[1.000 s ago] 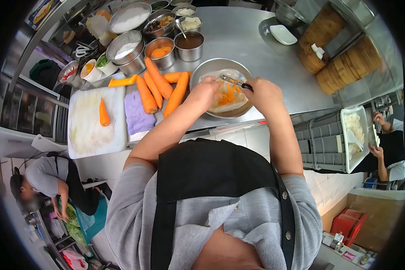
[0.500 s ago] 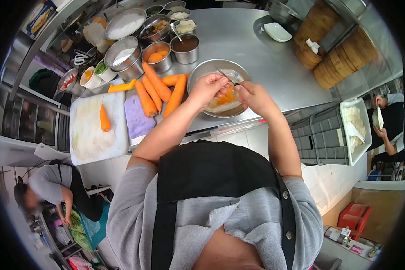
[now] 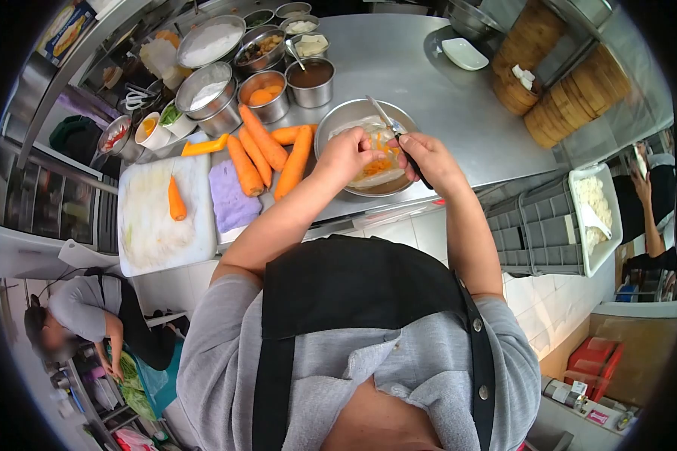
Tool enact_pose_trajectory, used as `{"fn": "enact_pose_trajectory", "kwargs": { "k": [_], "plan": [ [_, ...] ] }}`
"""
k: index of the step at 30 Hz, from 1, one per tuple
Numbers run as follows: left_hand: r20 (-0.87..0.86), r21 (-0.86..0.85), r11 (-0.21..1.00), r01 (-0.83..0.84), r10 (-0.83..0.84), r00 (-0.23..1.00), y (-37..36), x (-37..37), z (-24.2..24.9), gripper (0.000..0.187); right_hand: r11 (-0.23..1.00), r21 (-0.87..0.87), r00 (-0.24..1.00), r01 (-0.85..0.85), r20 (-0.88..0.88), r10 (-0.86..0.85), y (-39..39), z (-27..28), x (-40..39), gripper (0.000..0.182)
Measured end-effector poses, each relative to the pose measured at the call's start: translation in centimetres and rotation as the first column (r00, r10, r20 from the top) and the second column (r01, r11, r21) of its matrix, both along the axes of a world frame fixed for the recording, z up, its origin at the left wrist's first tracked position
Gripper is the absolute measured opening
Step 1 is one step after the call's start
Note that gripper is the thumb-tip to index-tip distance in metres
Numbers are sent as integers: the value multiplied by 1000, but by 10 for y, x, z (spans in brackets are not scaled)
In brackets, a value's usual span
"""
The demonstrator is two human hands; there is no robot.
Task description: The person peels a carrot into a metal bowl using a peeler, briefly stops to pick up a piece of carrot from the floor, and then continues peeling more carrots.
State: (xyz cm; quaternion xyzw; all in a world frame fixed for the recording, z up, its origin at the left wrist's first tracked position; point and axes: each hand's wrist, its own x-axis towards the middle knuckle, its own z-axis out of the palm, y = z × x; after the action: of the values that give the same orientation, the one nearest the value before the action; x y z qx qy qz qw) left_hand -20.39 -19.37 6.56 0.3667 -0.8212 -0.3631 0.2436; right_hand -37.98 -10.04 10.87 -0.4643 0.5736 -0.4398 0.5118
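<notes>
Over a metal bowl (image 3: pixel 320 139) at the table's front edge, my right hand (image 3: pixel 435 160) is closed around the black handle of a small knife (image 3: pixel 381 113), its blade pointing up and away. My left hand (image 3: pixel 346 156) is closed in a pinch above the bowl's left side; whatever lies between the fingertips is too small to make out. Orange carrot pieces (image 3: pixel 380 167) lie in the bowl on something pale and translucent. Left of the bowl rests a pile of whole carrots (image 3: pixel 262 140).
A white cutting board (image 3: pixel 147 240) with one small carrot (image 3: pixel 176 199) lies at the left, beside a purple cloth (image 3: pixel 232 195). Metal containers (image 3: pixel 310 89) crowd the back left. Bamboo steamers (image 3: pixel 579 98) stand at right. Two other people work at the sides.
The knife has swung so its blade and black handle show more fully. My hands have shifted slightly apart. The person at the right has raised a hand.
</notes>
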Motion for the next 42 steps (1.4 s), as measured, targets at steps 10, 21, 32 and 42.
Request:
{"fn": "enact_pose_trajectory", "kwargs": {
  "k": [10,21,32,42],
  "plan": [
    [-415,232,968,95,11,910,-4,-2,-6,12,1000,-2,992,-10,-125,10,-4,-9,16,31],
    [-226,152,985,-81,115,967,-5,5,-16,10,909,-410,643,73,-677,-357,7,-14,21,25],
    [-342,-227,940,-255,168,925,14,-3,4,17,901,-434,396,10,-826,-402,6,-15,44,20],
    [-257,-305,906,-295,221,941,6,-4,2,10,915,-404,343,-27,-863,-371,3,-18,59,21]
  ]
}}
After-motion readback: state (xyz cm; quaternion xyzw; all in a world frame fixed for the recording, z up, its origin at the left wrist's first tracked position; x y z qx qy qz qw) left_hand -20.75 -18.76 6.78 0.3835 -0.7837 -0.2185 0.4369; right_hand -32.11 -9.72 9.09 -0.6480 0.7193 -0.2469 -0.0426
